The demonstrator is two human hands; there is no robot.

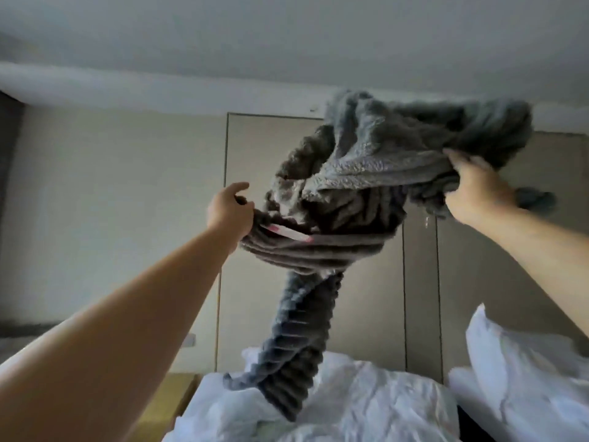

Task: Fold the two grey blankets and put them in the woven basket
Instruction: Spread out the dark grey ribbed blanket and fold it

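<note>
- Left hand (228,208): raised, arm stretched out, fingers curled round the left edge of the grey blanket (366,186); thumb sticks up free of the cloth.
- Right hand (475,189): raised a little higher, clamped on a bunched fold at the blanket's right side. Slightly blurred.
- The two hands are well apart, with the blanket's bulk between them.
- Blanket: held in the air, crumpled and twisted, not folded. Ribbed side shows low and at the middle, fluffy side shows at the top and right.
- A white label with pink marks (290,232) sits on the ribbed edge just beside the left hand.
- A twisted tail of the blanket hangs down from its middle; the lower end touches the white bedding (366,406).
- Below the blanket and to its right: a white pillow (522,371), propped up.
- Behind the blanket: beige wall panels (255,218) with thin dark seams; above it, a pale ceiling (287,36).
</note>
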